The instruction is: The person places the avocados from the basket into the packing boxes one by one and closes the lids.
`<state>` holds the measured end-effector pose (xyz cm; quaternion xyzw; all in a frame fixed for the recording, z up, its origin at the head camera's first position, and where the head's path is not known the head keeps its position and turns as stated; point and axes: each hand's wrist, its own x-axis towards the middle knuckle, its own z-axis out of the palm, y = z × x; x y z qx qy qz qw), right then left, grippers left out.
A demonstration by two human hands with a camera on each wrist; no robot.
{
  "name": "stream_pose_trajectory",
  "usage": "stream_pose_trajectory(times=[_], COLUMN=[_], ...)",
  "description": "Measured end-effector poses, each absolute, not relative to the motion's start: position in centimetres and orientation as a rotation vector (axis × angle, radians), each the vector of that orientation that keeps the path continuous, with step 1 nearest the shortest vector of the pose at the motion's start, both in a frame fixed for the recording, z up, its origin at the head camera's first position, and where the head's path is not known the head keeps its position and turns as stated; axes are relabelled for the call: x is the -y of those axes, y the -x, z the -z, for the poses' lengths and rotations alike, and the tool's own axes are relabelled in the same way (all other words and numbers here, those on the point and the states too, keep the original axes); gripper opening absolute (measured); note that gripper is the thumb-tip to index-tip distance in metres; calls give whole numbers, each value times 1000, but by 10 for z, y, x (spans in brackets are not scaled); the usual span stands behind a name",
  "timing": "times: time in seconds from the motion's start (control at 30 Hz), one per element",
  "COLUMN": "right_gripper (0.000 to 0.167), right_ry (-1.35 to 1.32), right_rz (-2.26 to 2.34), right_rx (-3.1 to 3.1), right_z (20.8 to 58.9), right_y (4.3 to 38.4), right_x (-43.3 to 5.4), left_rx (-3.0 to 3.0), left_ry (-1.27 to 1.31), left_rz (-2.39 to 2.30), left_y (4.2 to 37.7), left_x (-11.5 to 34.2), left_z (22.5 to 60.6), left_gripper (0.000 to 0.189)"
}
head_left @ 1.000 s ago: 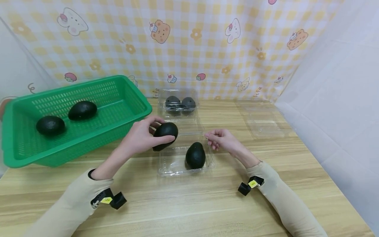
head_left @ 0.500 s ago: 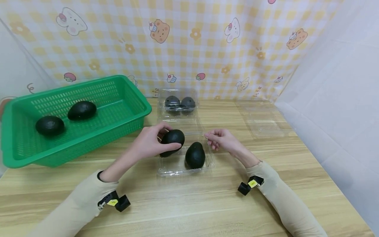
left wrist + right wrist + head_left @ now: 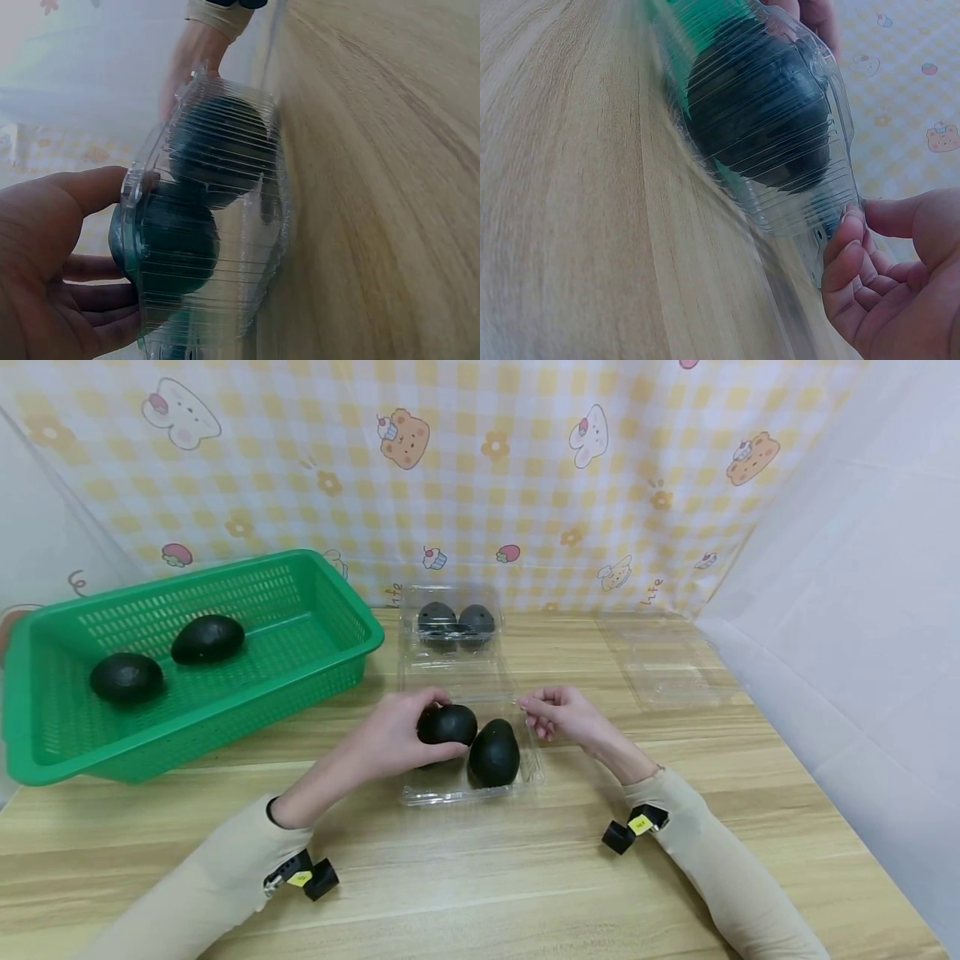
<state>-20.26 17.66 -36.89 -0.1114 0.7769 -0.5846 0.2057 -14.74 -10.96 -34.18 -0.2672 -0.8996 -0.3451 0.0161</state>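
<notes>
1. Plainly, the left hand (image 3: 401, 731) is curled round a dark avocado (image 3: 453, 725), thumb on the near side and fingers on the far side. The fruit is at the left half of a clear plastic clamshell (image 3: 431, 797); whether its weight bears on the floor there, I cannot tell.

2. Just to the right of that hand, a second avocado (image 3: 495, 756) rests in the same base, narrow end pointing away from the person.

3. The right hand (image 3: 566, 718) pinches the clamshell's edge between thumb and fingers, with both avocados to its left.

4. Each avocado probably has some heft for its size. The skin looks firm with a dull sheen, so fingertips alone might slip; flesh underneath could bruise if squeezed, and ripeness cannot be judged from here.

5. A good hold would be across the widest part from opposite sides, much as the left hand has it, leaving the underside free.

6. The clamshell looks thin and ribbed: likely light, springy and easily dented or skidded over the desk (image 3: 480, 877). Its rim seems a better place for a light pinch than the walls.

7. Left of the left hand, a green basket (image 3: 300, 689) holds two more avocados (image 3: 208, 639), which should suit the same grip.
</notes>
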Motion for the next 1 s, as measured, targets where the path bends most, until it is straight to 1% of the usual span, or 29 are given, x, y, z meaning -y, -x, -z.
stream_pose_trajectory(times=[0.1,0.3,0.37,0.87,1.0], right_gripper=[32,33,32,30,28], right_ry=[317,314,313,306,310], right_rz=[1624,1626,1626,1620,1622], right_rx=[-2168,-2165,-2164,-2173,-2169], right_z=[369,369,369,369,368], right_y=[203,203,203,203,203], right_x=[-176,-176,-176,-177,-177], left_rx=[2785,2740,2736,2766,2795], left_ry=[861,899,898,908,947], left_rz=[1006,954,946,957,963], left_y=[147,148,148,149,149], left_x=[109,108,108,109,109], left_z=[344,344,341,342,341], left_gripper=[53,29,25,29,29])
